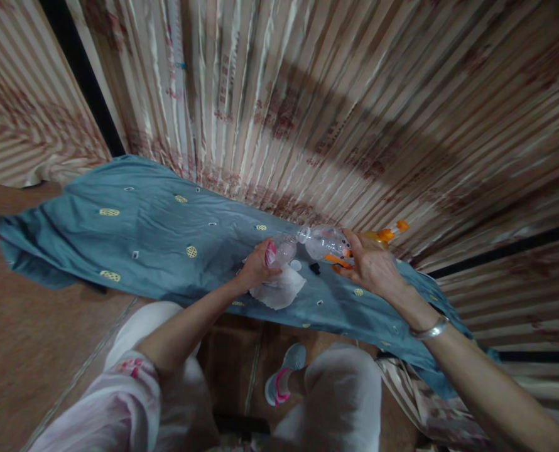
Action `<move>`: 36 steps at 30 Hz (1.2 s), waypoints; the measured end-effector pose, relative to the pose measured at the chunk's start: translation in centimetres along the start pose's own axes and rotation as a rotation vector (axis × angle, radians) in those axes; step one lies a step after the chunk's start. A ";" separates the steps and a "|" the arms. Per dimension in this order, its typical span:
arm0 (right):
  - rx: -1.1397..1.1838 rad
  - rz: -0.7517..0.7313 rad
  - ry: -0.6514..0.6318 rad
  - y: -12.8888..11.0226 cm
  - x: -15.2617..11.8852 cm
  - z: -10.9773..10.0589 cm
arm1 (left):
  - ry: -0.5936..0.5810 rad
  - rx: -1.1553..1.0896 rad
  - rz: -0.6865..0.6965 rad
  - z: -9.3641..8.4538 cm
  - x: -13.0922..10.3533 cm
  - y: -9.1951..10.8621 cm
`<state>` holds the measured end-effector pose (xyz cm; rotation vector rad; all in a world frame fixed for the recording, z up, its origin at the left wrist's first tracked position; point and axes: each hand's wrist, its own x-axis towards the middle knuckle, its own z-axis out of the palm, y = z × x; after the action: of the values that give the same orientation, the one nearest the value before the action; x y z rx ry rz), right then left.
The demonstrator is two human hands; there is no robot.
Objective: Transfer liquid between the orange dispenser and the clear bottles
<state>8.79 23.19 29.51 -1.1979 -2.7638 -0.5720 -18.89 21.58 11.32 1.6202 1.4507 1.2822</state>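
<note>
Gripping clear bottle (285, 251) in left hand (257, 265) and orange-marked bottle (325, 242) in right hand (371, 263), with curled fingers, neck to neck near blue cloth's (157, 235) far edge; beyond right hand, orange-topped container (387, 235); nearer, white paper (279, 290).

Domestic-looking spot, most likely in a home; room type can't be told. Beyond both hands, pleated curtain (242, 113), beige with dark red floral print and small printed characters, fills the background and wraps round to either side. Black poles (84, 81) stand out against it, upper left of the left hand (255, 269) and out to the right of the right hand (371, 260). Under the hands, narrow bench draped in a blue-green cloth (157, 232), pineapple print, loosely creased, household-fabric look. Nearer than the hands and below: reddish-brown floor (39, 333), pale straight joints, like large tiles.
</note>
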 end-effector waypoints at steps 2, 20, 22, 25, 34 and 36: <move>0.004 -0.005 -0.001 0.2 0.0 0.0 | 0.003 -0.005 0.014 0.1 0.0 -0.2; -0.005 -0.012 -0.005 0.3 0.1 0.1 | -0.020 0.014 -0.021 -0.3 -0.1 1.0; -0.005 -0.019 0.002 0.3 0.1 0.1 | -0.027 0.017 -0.032 -0.4 -0.1 1.2; -0.004 -0.017 0.006 0.4 0.1 0.2 | -0.024 0.021 -0.045 -0.4 -0.1 1.2; 0.003 -0.026 0.033 0.6 0.0 0.5 | -0.006 0.022 -0.015 -0.1 0.0 0.4; 0.003 -0.029 0.038 0.6 -0.1 0.5 | -0.002 0.022 -0.009 -0.1 0.0 0.3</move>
<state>9.32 23.74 29.19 -1.1361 -2.7533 -0.5864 -18.84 21.52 11.58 1.6269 1.4739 1.2630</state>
